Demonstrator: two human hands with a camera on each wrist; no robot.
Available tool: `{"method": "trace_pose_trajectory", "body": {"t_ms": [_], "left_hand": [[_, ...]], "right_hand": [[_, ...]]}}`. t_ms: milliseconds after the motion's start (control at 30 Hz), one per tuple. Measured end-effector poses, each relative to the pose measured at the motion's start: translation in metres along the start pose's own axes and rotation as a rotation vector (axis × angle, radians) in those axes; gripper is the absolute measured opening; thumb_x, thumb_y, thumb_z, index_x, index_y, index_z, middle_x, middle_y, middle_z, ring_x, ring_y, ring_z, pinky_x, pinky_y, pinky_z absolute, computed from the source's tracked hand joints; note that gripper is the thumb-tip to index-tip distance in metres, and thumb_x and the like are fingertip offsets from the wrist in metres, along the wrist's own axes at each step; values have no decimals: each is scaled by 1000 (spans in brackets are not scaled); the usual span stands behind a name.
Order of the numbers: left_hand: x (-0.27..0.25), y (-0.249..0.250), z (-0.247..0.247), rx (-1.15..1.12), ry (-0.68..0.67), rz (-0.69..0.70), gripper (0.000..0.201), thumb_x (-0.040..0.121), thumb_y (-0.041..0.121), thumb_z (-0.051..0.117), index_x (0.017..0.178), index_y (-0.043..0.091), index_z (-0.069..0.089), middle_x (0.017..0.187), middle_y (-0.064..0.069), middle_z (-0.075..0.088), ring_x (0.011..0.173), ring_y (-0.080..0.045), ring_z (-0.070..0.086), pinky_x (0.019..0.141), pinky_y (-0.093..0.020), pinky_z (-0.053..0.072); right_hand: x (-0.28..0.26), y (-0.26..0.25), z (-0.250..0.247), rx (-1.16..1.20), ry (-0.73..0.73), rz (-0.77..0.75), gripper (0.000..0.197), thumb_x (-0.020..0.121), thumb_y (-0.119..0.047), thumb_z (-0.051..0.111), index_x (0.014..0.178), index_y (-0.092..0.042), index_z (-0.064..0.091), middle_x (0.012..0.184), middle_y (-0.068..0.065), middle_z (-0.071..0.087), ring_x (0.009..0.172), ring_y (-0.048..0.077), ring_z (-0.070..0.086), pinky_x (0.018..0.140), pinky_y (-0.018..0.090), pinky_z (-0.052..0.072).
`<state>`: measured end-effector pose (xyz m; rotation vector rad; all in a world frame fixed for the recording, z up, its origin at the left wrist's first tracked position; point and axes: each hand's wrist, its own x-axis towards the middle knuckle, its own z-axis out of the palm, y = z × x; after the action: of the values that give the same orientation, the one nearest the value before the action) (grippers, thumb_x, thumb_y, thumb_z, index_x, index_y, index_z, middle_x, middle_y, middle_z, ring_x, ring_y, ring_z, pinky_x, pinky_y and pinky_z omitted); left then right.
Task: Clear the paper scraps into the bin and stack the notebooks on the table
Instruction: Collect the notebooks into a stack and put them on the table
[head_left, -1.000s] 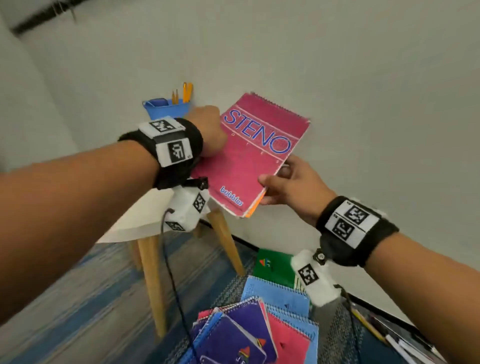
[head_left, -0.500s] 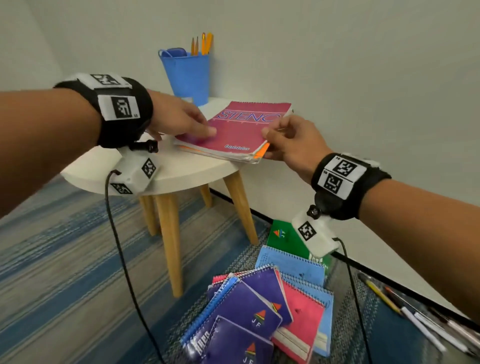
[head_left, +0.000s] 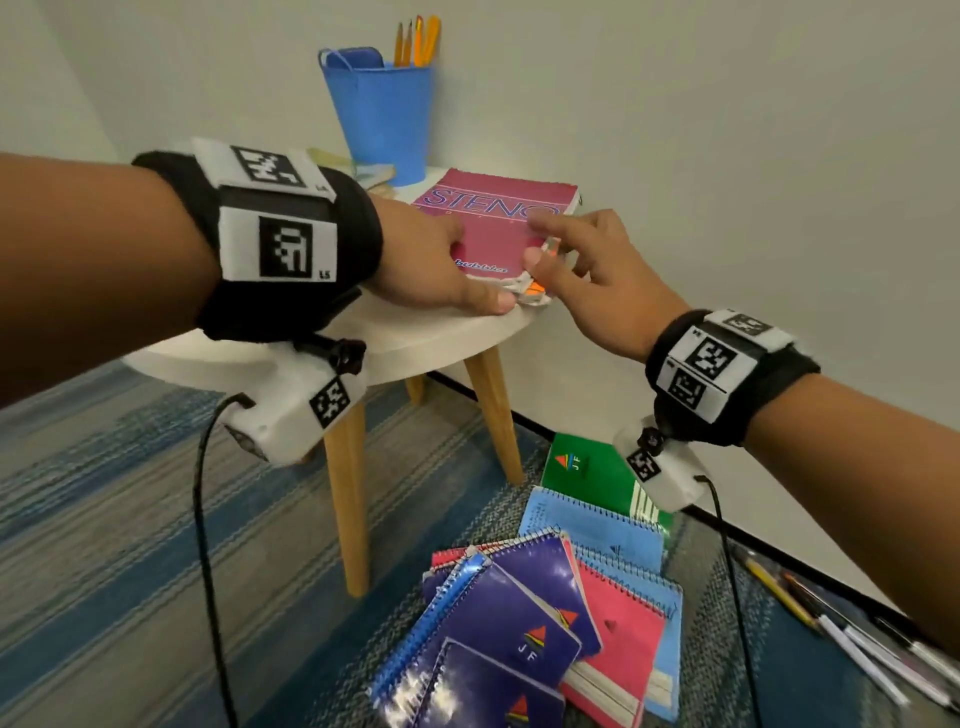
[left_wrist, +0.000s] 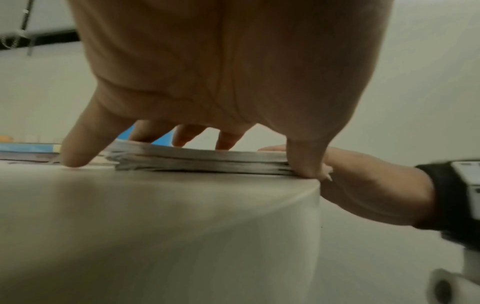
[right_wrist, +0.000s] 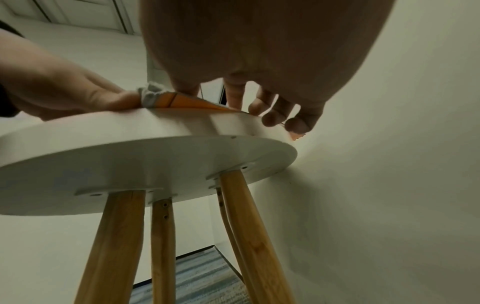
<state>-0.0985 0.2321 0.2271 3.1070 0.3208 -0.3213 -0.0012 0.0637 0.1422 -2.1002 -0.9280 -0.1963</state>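
A pink spiral notebook marked STENO (head_left: 493, 218) lies flat on the round white table (head_left: 415, 338), its near corner at the table's rim. My left hand (head_left: 431, 260) rests on its left part with straight, spread fingers, and the thumb touches the near corner. The left wrist view shows those fingers (left_wrist: 182, 137) across the notebook's page edge (left_wrist: 202, 162). My right hand (head_left: 587, 265) touches the near right corner: the index finger lies on the cover, the other fingers run along the right edge. From below, the notebook's orange back cover (right_wrist: 187, 102) shows between both hands.
A blue bucket (head_left: 382, 111) holding pencils stands at the table's back, with thin books (head_left: 374, 174) beside it. On the floor lie a pile of spiral notebooks (head_left: 545, 613), a green notebook (head_left: 587, 473) and pens (head_left: 831, 623). The wall is close on the right.
The pink notebook came down from the air onto the table. Both hands stayed on it; the right hand has shifted to its near right corner.
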Motion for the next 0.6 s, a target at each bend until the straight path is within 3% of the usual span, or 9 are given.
{"method": "trace_pose_trajectory", "body": {"t_ms": [100,200,300,433,500,600], "left_hand": [[6,-14,-16,69,-72,18,82,83,70,45,150,28,21,150,-2,34,134,-23,35,102,-31,27],[11,-35,-34,138,-135,98,81,77,71,53,146,42,22,143,0,39,126,-25,41,99,-33,30],[13,-52,-39,170,-193,161,87,69,72,63,140,45,21,130,-1,47,110,-27,50,99,-36,39],[27,-68,-40,188,-111,215,80,74,69,60,139,40,23,123,-5,43,106,-28,50,99,-42,42],[34,-76,-36,181,-79,225,76,79,67,55,141,40,21,126,-6,42,111,-29,49,100,-41,41],[54,-90,-33,225,14,232,66,86,61,50,143,40,23,127,-7,47,113,-28,51,98,-38,41]], "right_hand": [[4,0,4,-105,43,-21,58,85,-67,44,129,-30,54,118,0,48,110,16,46,97,31,39],[5,-15,-8,-183,-28,22,48,92,-59,48,129,-30,56,115,-4,52,108,12,47,93,29,38],[16,-48,-37,-247,-254,128,39,95,-47,50,128,-29,58,111,-9,52,106,8,48,91,26,36],[54,-71,-55,-441,-600,162,52,85,-55,62,132,-35,54,119,-10,57,112,14,54,103,36,40],[66,-68,-51,-529,-618,141,57,83,-53,66,133,-33,52,121,-7,54,113,16,52,103,37,40],[80,-52,-36,-542,-516,44,57,81,-56,66,131,-32,53,117,-5,54,112,18,53,100,38,43]]}}
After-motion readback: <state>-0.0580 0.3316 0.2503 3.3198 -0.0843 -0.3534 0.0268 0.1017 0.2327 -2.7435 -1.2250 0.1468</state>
